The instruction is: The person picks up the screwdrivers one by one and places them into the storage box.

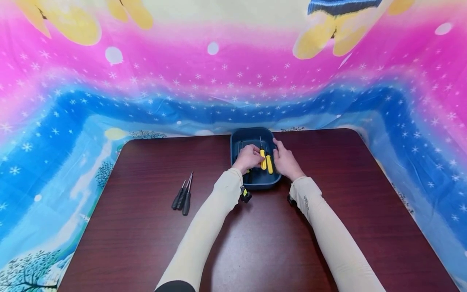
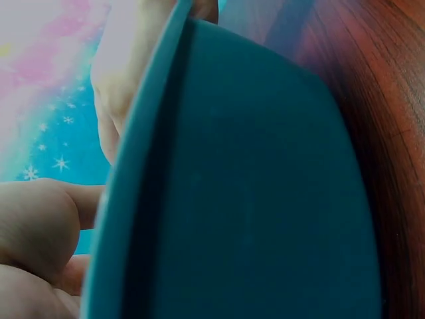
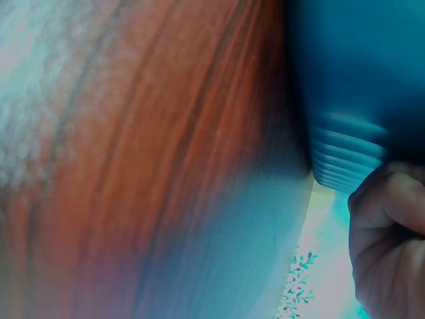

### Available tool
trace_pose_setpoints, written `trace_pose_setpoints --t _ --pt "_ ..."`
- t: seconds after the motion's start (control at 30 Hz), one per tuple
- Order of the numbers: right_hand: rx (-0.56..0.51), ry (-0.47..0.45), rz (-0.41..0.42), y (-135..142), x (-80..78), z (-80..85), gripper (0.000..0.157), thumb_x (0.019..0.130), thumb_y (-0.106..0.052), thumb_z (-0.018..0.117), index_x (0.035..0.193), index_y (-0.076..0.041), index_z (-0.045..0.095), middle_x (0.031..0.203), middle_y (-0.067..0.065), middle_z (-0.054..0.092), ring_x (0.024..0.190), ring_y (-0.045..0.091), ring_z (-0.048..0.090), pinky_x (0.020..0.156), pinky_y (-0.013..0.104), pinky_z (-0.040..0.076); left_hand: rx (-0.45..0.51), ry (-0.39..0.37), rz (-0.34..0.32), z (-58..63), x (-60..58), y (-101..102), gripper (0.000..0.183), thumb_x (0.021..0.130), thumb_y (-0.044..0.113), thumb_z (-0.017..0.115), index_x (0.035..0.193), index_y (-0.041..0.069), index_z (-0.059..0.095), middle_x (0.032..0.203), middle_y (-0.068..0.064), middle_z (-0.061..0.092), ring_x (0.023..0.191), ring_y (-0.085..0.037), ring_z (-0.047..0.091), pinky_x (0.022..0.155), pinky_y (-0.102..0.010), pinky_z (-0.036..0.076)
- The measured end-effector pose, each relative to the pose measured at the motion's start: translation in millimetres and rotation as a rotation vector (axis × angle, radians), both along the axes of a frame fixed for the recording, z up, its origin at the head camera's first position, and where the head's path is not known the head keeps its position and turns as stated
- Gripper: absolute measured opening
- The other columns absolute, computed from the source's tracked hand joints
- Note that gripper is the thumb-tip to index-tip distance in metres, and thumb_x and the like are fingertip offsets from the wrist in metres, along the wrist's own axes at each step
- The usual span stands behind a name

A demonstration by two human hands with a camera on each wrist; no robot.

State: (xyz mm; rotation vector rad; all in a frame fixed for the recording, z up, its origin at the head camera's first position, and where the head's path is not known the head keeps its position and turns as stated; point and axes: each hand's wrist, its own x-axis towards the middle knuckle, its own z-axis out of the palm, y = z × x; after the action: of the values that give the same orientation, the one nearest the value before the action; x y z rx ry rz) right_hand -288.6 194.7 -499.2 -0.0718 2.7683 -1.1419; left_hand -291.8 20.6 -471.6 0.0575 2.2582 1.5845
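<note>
Over the dark tray (image 1: 257, 186) on the counter (image 1: 142, 174), the left hand (image 1: 249, 157) pinches a yellow-handled screwdriver (image 1: 263, 160) between nearly closed fingers, just beside a second yellow screwdriver (image 1: 269, 164). The right hand (image 1: 287, 163) is at the tray's right rim, its grip unclear; dark lettering on its pale sleeve (image 1: 315, 207) is too small to read. Three black-handled screwdrivers (image 1: 187, 205) lie to the left.

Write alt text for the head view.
A person's left hand holds a yellow-handled screwdriver inside a dark tray; the right hand is at the tray's right side. Three black-handled screwdrivers lie to the left on a reddish-brown table.
</note>
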Motion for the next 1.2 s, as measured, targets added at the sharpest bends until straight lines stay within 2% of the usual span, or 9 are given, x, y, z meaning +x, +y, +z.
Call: trace_pose_setpoints --t 0.33,0.63,0.97,1.2 --pt "0.008 0.032 0.003 -0.2 -0.7 -0.3 0.056 0.114 -0.027 0.030 0.168 -0.024 0.013 0.062 0.010 0.053 0.048 0.027 0.053 0.061 0.039 0.053 -0.081 0.011 -0.001 -2.6 -2.7 3.1 0.033 0.099 0.007 0.069 0.129 -0.002 0.060 0.111 -0.015 0.071 0.093 -0.025 0.076 0.088 -0.039 0.062" --pt "0.005 0.031 0.003 0.2 -0.9 -1.7 0.056 0.114 -0.027 0.031 0.168 -0.023 0.014 0.060 0.009 0.051 0.047 0.027 0.050 0.061 0.039 0.052 -0.125 -0.011 -0.003 -7.2 -7.3 1.2 0.040 0.098 0.007 0.068 0.136 -0.004 0.059 0.121 -0.018 0.070 0.097 -0.024 0.076 0.085 -0.036 0.062" --pt "-0.005 0.051 0.012 1.5 -0.6 -3.5 0.055 0.114 -0.025 0.031 0.167 -0.021 0.016 0.059 0.009 0.051 0.047 0.027 0.051 0.060 0.038 0.052 -0.149 -0.045 0.010 -10.1 -9.4 5.9 0.039 0.099 0.010 0.069 0.136 0.000 0.060 0.123 -0.016 0.071 0.097 -0.022 0.076 0.089 -0.038 0.061" --pt "-0.014 0.060 0.016 2.2 -0.7 -3.2 0.056 0.114 -0.025 0.032 0.167 -0.020 0.017 0.059 0.009 0.050 0.046 0.027 0.050 0.058 0.039 0.052 -0.190 0.010 0.015 -16.4 -11.4 9.7 0.034 0.097 0.005 0.068 0.130 -0.002 0.064 0.117 -0.016 0.071 0.091 -0.021 0.075 0.083 -0.035 0.063"
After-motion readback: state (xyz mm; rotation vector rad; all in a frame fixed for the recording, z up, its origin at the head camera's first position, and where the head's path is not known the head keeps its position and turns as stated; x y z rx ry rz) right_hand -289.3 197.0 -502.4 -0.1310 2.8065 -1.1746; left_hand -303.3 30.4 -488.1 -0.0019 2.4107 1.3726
